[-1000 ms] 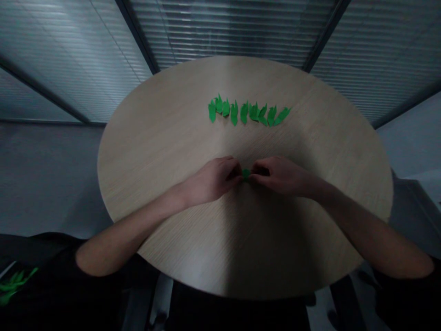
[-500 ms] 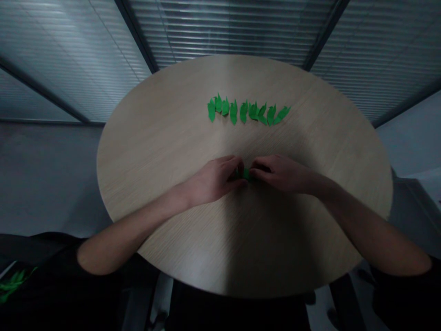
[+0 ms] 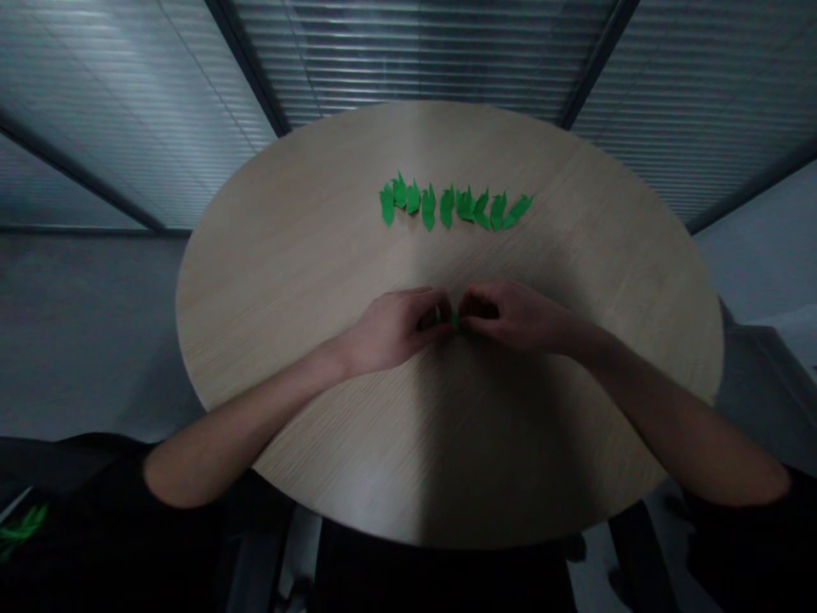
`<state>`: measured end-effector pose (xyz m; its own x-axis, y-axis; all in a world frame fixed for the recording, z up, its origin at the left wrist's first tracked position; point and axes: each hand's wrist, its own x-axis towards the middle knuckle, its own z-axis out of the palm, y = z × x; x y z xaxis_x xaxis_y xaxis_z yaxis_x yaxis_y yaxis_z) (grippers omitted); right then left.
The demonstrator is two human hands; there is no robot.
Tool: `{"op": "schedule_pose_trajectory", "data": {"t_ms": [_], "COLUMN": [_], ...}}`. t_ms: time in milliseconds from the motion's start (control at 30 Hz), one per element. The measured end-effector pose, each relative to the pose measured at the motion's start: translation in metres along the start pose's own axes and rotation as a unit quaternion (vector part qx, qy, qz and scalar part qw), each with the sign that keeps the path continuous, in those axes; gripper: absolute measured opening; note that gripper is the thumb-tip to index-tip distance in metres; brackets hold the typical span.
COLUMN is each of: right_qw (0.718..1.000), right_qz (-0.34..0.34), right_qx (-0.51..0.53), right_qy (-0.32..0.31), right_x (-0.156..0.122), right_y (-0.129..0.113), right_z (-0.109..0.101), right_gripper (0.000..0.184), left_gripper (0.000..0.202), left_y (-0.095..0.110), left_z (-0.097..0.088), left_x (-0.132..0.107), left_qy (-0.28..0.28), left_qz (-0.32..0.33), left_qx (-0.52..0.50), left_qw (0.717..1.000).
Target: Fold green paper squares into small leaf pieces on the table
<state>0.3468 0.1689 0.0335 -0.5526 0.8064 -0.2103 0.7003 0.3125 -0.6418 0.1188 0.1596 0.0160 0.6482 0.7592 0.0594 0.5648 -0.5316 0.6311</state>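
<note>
Both hands meet over the middle of the round wooden table (image 3: 306, 247). Between their fingertips is a small piece of green paper (image 3: 455, 320), mostly hidden by the fingers. My left hand (image 3: 405, 325) pinches it from the left, thumb and fingers curled together. From the right, my right hand (image 3: 507, 315) grips the same piece between thumb and forefinger. Farther back lies a row of folded green paper pieces (image 3: 428, 209), leaf-like with pointed tips, some of them touching or overlapping.
Glass partitions with blinds (image 3: 421, 60) stand right behind the table's far edge. At the lower left, more green pieces (image 3: 24, 524) lie on something dark beside my left arm. A shadow falls across the table's front half.
The fingers have drawn closer around the green paper, so less of it shows. My right hand has risen slightly. The row of folded pieces is unchanged apart from a small camera shift.
</note>
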Motion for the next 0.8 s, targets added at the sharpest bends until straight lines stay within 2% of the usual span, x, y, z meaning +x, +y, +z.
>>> {"op": "schedule_pose_trajectory", "data": {"t_ms": [800], "right_qw": [0.999], "right_qz": [-0.019], "right_qx": [-0.027], "right_qy": [-0.012], "right_x": [0.0], "right_y": [0.0005], "right_z": [0.0004], "right_gripper": [0.01], "left_gripper": [0.021], "left_y": [0.0012], "left_z": [0.0032], "left_x": [0.0014], "left_qy": [0.008], "left_qz": [-0.032], "left_qx": [-0.024], "left_qw": [0.999]}}
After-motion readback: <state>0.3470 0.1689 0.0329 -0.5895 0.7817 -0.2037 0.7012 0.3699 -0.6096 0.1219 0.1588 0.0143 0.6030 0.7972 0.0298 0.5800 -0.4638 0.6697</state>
